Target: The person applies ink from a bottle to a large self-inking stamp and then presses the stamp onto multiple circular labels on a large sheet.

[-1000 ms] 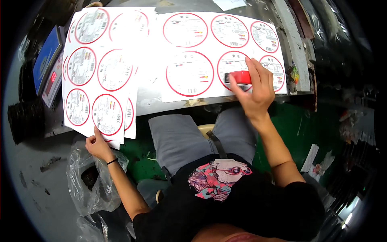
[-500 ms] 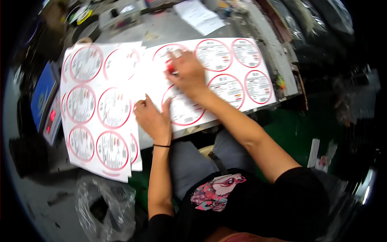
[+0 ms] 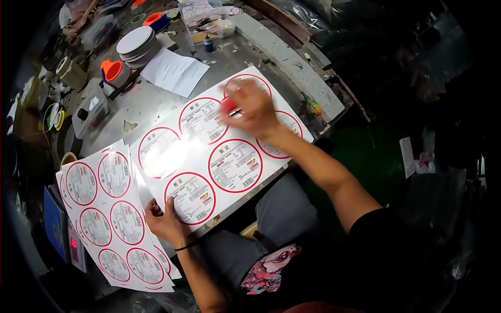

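Note:
A white sheet of round labels with red rings (image 3: 168, 183) lies slanted on the workbench in front of me. My right hand (image 3: 253, 109) is over its far right part, blurred, with the fingers closed round a small red object (image 3: 228, 106) whose kind I cannot make out. At the sheet's near left corner rests my left hand (image 3: 166, 224), thumb and fingers apart, touching the edge and gripping nothing. Left of it lies a stack of similar label sheets (image 3: 104, 204), its edges uneven.
Beyond the sheets are a folded white paper (image 3: 175, 72), a pile of round discs (image 3: 136, 44), an orange-and-white tape dispenser (image 3: 116, 73) and a small dark bottle (image 3: 208, 44). A clear plastic box (image 3: 91, 112) stands left. A device with a red display (image 3: 74, 243) sits beside the stack.
The view has turned, so the sheets appear more slanted. My right hand has shifted from the upper middle of the label sheet to its far right labels; the left stays by the near left corner.

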Available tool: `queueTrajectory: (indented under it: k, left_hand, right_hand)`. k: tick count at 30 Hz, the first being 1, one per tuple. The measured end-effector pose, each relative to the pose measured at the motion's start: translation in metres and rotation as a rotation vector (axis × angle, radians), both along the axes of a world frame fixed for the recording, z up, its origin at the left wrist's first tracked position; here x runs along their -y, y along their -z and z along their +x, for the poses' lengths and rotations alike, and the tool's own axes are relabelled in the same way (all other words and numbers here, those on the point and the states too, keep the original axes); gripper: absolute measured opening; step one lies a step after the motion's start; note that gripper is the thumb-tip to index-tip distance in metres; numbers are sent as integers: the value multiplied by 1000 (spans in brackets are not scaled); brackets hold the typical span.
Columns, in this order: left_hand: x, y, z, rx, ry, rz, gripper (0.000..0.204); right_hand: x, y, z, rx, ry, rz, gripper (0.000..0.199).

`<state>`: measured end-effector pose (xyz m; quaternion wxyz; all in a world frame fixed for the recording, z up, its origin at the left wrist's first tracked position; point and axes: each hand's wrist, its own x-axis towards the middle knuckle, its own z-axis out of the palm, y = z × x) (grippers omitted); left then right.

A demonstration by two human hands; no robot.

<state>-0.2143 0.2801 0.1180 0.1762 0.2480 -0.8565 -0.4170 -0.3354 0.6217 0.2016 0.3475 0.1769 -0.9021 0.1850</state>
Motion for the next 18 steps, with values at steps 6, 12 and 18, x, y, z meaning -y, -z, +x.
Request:
queueTrajectory:
  k: [6, 12, 18]
  left_hand:
    - [7, -12, -13, 53, -10, -17, 45]
    - [-2, -28, -19, 161, 60, -163, 39]
    - [-20, -21, 6, -343, 205, 198, 32]
  right_hand:
    - [-70, 25, -4, 110, 65, 71, 56]
    - [-126, -51, 58, -266, 303, -77, 56]
    - [-171, -51, 175, 57, 445, -751, 58]
